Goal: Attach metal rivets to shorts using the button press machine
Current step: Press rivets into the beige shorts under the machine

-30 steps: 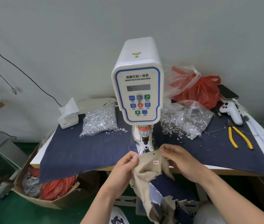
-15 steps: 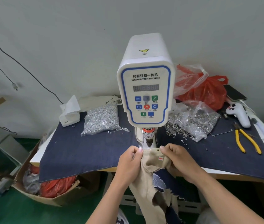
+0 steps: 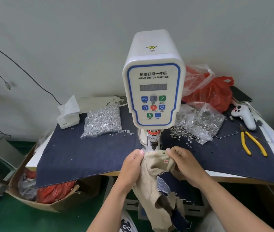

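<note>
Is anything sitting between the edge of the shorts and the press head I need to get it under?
Nothing visible does. Left hand and right hand pinch the khaki shorts just below the press head, fingers flanking it; a rivet already sits at the edge.

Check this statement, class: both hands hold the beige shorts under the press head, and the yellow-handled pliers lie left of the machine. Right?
Not quite. The head view shows the yellow-handled pliers right of the machine. Both the left hand and the right hand do hold the beige shorts.
</note>
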`<state>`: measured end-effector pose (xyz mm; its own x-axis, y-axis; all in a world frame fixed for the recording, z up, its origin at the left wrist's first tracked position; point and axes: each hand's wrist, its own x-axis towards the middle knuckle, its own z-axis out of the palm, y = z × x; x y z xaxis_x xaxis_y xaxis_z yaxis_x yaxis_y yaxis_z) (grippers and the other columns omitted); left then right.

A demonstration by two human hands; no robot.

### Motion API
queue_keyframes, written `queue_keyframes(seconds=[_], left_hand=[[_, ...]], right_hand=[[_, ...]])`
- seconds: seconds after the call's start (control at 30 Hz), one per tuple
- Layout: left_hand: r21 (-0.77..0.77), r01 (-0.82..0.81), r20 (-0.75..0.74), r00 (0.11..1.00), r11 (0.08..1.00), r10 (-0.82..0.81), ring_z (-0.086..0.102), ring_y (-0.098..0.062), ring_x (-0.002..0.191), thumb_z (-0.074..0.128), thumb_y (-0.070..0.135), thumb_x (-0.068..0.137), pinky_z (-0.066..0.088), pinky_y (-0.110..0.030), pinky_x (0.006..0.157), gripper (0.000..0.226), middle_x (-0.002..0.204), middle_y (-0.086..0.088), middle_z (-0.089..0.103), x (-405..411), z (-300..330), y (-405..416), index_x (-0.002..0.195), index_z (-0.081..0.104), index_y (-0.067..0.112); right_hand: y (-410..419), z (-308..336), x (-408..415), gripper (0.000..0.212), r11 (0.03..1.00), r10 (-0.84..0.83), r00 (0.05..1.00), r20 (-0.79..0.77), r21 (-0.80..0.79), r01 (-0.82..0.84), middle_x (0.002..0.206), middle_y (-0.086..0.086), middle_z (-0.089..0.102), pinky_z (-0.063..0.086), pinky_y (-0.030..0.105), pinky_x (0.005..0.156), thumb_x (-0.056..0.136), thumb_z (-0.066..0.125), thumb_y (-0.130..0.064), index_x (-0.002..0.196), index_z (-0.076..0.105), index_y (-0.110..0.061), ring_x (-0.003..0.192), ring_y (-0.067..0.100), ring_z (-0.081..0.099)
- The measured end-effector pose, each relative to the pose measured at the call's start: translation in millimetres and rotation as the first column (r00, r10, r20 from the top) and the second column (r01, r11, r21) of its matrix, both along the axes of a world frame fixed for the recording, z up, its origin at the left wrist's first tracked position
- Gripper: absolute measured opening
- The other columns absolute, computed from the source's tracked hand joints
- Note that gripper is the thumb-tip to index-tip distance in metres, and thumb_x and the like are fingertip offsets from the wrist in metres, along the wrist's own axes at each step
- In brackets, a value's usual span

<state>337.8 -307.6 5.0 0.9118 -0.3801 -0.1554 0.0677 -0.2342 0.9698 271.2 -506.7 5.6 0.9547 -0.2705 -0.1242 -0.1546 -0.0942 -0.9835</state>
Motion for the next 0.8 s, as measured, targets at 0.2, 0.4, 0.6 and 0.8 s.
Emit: queue_keyframes(seconds=[0.2,0.4,0.6,0.8], left_hand=[[-0.008,0.02,-0.002,1.0,1.0,-0.02,0.051,-0.005,0.073,0.044,0.051,0.101,0.044,-0.031,0.075,0.038,0.077,0.01,0.057,2.3,-6.0,0.1,0.075,0.054,0.026],[0.008,0.031,0.007,0.999,0.999,-0.031,0.062,0.001,0.079,0.039,0.04,0.113,0.048,-0.02,0.075,0.042,0.084,0.012,0.068,2.3,-9.4,3.1,0.084,0.068,0.03],[0.01,0.011,0.015,1.0,1.0,-0.011,0.061,0.001,0.079,0.039,0.04,0.113,0.047,-0.022,0.075,0.043,0.083,0.013,0.068,1.6,-8.3,1.0,0.083,0.068,0.031],[0.021,0.007,0.026,1.0,1.0,-0.007,0.06,0.004,0.075,0.037,0.041,0.113,0.047,-0.018,0.072,0.044,0.081,0.014,0.067,2.5,-10.3,-1.0,0.082,0.067,0.032]], right_hand=[[2.4,-0.1,-0.9,0.044,0.999,-0.026,1.0,0.012,-0.034,0.026,0.062,0.002,0.055,0.035,0.022,0.051,0.101,0.06,-0.039,0.06,0.049,-0.026,0.054,0.006,0.044],[2.3,0.4,-1.5,0.042,0.999,-0.023,1.0,0.016,-0.038,0.024,0.063,0.002,0.053,0.036,0.03,0.06,0.102,0.059,-0.037,0.064,0.048,-0.022,0.06,0.012,0.046],[2.1,-0.8,-1.0,0.046,0.997,-0.032,0.999,0.033,-0.063,0.034,0.059,-0.006,0.05,0.036,0.025,0.059,0.102,0.059,-0.034,0.059,0.046,-0.026,0.059,0.006,0.044],[0.9,-4.1,-1.7,0.044,0.999,-0.028,0.999,0.041,-0.038,0.029,0.062,-0.002,0.051,0.036,0.032,0.062,0.102,0.059,-0.035,0.061,0.049,-0.025,0.06,0.009,0.044]])
